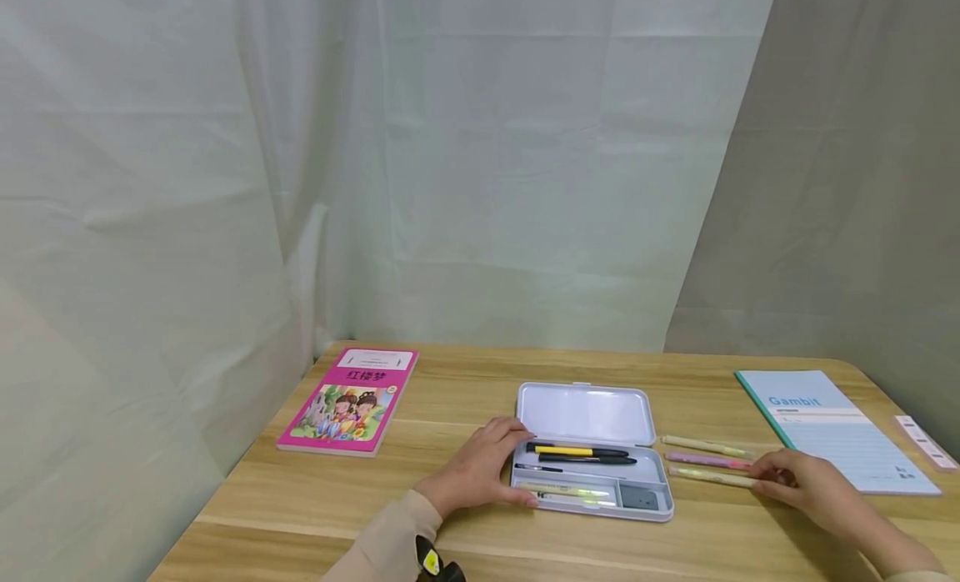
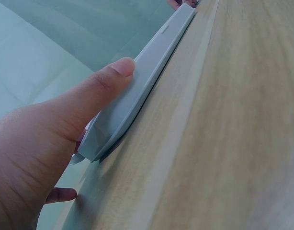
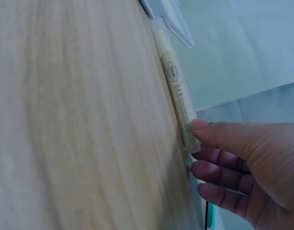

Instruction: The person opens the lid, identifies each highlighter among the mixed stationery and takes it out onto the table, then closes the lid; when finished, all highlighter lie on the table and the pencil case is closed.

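Note:
A white pencil case [image 1: 585, 411] lies with its lid laid back. My left hand [image 1: 480, 469] holds its left end, the thumb against the front wall in the left wrist view. Inside are a yellow-and-black pen [image 1: 581, 451], a black pen [image 1: 600, 460], a thin dark pen-like stick [image 1: 538, 468], a cream highlighter [image 1: 555, 489] and a dark grey block [image 1: 639, 498]. Right of the case, my right hand [image 1: 806, 486] pinches the end of the nearest cream highlighter [image 3: 178, 91], which lies low along the table. Behind it lie a pink-purple highlighter [image 1: 701, 459] and another cream highlighter [image 1: 697, 444].
A pink picture-cover book [image 1: 348, 407] lies at the table's left. On the right is a light blue "Gambit" notebook [image 1: 840, 432], with a pale pink strip [image 1: 926, 442] at the edge beyond it. Pale curtains hang behind the wooden table [image 1: 465, 373].

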`<action>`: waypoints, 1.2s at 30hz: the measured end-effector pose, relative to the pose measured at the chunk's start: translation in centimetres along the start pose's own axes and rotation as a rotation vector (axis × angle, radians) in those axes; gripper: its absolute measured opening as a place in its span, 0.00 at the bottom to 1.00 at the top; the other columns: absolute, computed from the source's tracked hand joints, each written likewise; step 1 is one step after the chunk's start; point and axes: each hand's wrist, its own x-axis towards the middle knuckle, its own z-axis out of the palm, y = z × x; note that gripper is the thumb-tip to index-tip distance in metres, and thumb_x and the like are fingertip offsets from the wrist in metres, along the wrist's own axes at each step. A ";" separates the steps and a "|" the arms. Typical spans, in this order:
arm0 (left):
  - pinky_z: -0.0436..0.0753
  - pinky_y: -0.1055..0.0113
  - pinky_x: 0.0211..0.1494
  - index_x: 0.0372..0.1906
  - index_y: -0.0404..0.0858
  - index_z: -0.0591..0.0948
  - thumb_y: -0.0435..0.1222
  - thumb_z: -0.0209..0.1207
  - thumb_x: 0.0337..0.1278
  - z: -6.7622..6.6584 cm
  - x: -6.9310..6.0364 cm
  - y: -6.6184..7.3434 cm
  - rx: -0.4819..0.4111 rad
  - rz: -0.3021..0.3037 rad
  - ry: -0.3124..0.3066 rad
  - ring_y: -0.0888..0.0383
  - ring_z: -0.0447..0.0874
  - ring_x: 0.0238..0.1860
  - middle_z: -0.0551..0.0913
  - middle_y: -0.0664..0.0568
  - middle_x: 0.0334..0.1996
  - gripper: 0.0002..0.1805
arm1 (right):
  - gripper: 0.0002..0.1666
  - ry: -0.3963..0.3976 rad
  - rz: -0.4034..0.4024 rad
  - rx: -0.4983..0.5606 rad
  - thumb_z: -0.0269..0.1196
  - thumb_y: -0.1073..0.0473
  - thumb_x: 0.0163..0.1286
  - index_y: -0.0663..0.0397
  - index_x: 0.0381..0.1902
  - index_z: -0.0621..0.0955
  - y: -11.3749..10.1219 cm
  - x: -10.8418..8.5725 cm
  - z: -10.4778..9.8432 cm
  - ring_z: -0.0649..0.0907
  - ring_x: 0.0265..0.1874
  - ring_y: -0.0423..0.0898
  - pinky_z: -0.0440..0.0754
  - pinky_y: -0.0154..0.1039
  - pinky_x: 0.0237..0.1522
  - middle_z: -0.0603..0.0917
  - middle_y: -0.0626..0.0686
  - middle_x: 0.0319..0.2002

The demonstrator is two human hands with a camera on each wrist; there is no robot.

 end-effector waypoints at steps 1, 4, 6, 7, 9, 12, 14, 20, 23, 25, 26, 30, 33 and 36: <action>0.67 0.56 0.72 0.66 0.44 0.70 0.70 0.61 0.40 0.0 0.0 0.0 0.000 0.001 0.002 0.57 0.63 0.68 0.69 0.55 0.65 0.50 | 0.06 -0.005 0.007 0.001 0.71 0.62 0.54 0.48 0.28 0.83 0.0 0.0 -0.1 0.70 0.25 0.22 0.73 0.28 0.23 0.78 0.32 0.25; 0.67 0.56 0.72 0.66 0.44 0.70 0.70 0.61 0.40 0.0 0.1 0.0 0.004 0.003 0.004 0.57 0.63 0.68 0.69 0.55 0.64 0.50 | 0.07 0.004 0.018 0.006 0.71 0.63 0.53 0.48 0.28 0.83 -0.2 0.0 -0.4 0.71 0.25 0.22 0.73 0.28 0.23 0.79 0.33 0.25; 0.66 0.56 0.72 0.66 0.44 0.70 0.70 0.61 0.40 0.0 0.1 0.1 0.007 0.004 0.004 0.57 0.63 0.68 0.69 0.55 0.64 0.50 | 0.07 0.012 0.018 0.005 0.71 0.63 0.53 0.49 0.29 0.83 -0.3 -0.1 -0.7 0.71 0.25 0.22 0.74 0.28 0.23 0.79 0.33 0.25; 0.66 0.56 0.72 0.66 0.44 0.70 0.70 0.61 0.40 0.1 0.1 0.1 0.007 0.004 0.004 0.57 0.63 0.68 0.69 0.55 0.64 0.50 | 0.07 0.017 0.021 0.005 0.71 0.64 0.53 0.50 0.29 0.83 -0.4 -0.1 -0.8 0.71 0.25 0.22 0.74 0.28 0.23 0.79 0.33 0.25; 0.66 0.56 0.72 0.66 0.44 0.70 0.70 0.61 0.39 0.1 0.1 0.1 0.007 0.004 0.005 0.57 0.63 0.68 0.69 0.55 0.64 0.50 | 0.07 0.024 0.013 0.004 0.70 0.65 0.54 0.51 0.31 0.83 -0.6 0.0 -1.1 0.71 0.24 0.22 0.74 0.28 0.23 0.79 0.33 0.25; 0.66 0.56 0.72 0.66 0.44 0.70 0.70 0.61 0.39 0.1 0.1 0.1 0.002 0.003 0.007 0.57 0.63 0.68 0.69 0.55 0.64 0.50 | 0.07 0.040 -0.002 -0.005 0.69 0.67 0.55 0.53 0.32 0.83 -1.0 0.1 -1.7 0.71 0.24 0.22 0.73 0.28 0.23 0.79 0.33 0.26; 0.66 0.56 0.73 0.66 0.44 0.70 0.70 0.61 0.39 0.2 0.1 0.1 0.000 0.000 0.006 0.56 0.63 0.68 0.69 0.55 0.64 0.50 | 0.07 0.051 -0.013 -0.004 0.69 0.67 0.56 0.53 0.32 0.82 -1.4 0.3 -2.0 0.70 0.24 0.23 0.73 0.28 0.22 0.79 0.32 0.26; 0.66 0.56 0.73 0.66 0.43 0.70 0.70 0.62 0.40 0.1 0.1 0.1 0.003 -0.001 0.006 0.56 0.63 0.68 0.69 0.54 0.65 0.50 | 0.06 0.035 -0.045 0.005 0.68 0.65 0.58 0.53 0.33 0.82 -2.7 1.3 -3.1 0.71 0.25 0.23 0.73 0.29 0.22 0.78 0.31 0.28; 0.66 0.56 0.72 0.66 0.43 0.70 0.69 0.62 0.40 0.1 0.1 0.1 0.009 0.002 0.010 0.56 0.63 0.68 0.69 0.54 0.65 0.50 | 0.05 0.000 -0.052 -0.014 0.68 0.63 0.59 0.53 0.35 0.83 -3.6 1.9 -3.6 0.71 0.26 0.23 0.73 0.29 0.23 0.79 0.33 0.30; 0.66 0.56 0.72 0.66 0.43 0.70 0.69 0.62 0.40 0.1 0.1 0.0 0.011 0.003 0.011 0.56 0.63 0.68 0.69 0.54 0.64 0.50 | 0.06 -0.007 -0.058 -0.021 0.68 0.62 0.59 0.52 0.35 0.83 -4.1 2.4 -3.8 0.71 0.26 0.23 0.74 0.29 0.23 0.79 0.35 0.30; 0.66 0.56 0.72 0.66 0.43 0.70 0.69 0.62 0.39 0.1 0.1 0.0 0.013 0.003 0.012 0.56 0.63 0.68 0.69 0.54 0.64 0.50 | 0.06 -0.010 -0.064 -0.020 0.68 0.62 0.59 0.52 0.35 0.83 -4.4 2.6 -3.9 0.71 0.26 0.23 0.74 0.29 0.24 0.80 0.36 0.30; 0.66 0.56 0.72 0.66 0.43 0.70 0.69 0.62 0.39 0.1 0.1 0.0 0.010 0.004 0.011 0.56 0.63 0.68 0.69 0.54 0.64 0.50 | 0.07 -0.048 -0.055 -0.011 0.67 0.59 0.61 0.49 0.37 0.83 -5.7 3.6 -4.3 0.72 0.27 0.23 0.75 0.29 0.25 0.81 0.38 0.32; 0.66 0.56 0.72 0.66 0.43 0.70 0.69 0.63 0.39 0.1 0.0 -0.1 0.006 0.003 0.011 0.56 0.63 0.68 0.69 0.54 0.65 0.50 | 0.07 -0.099 -0.054 -0.006 0.67 0.56 0.62 0.49 0.38 0.82 -6.6 4.3 -4.5 0.73 0.28 0.24 0.76 0.29 0.25 0.82 0.40 0.34; 0.66 0.55 0.72 0.66 0.43 0.70 0.69 0.62 0.39 0.1 0.0 -0.1 0.007 0.001 0.009 0.56 0.63 0.68 0.69 0.54 0.65 0.50 | 0.07 -0.128 -0.074 -0.015 0.67 0.56 0.62 0.48 0.38 0.83 -7.6 5.1 -4.7 0.73 0.28 0.25 0.76 0.29 0.26 0.82 0.41 0.34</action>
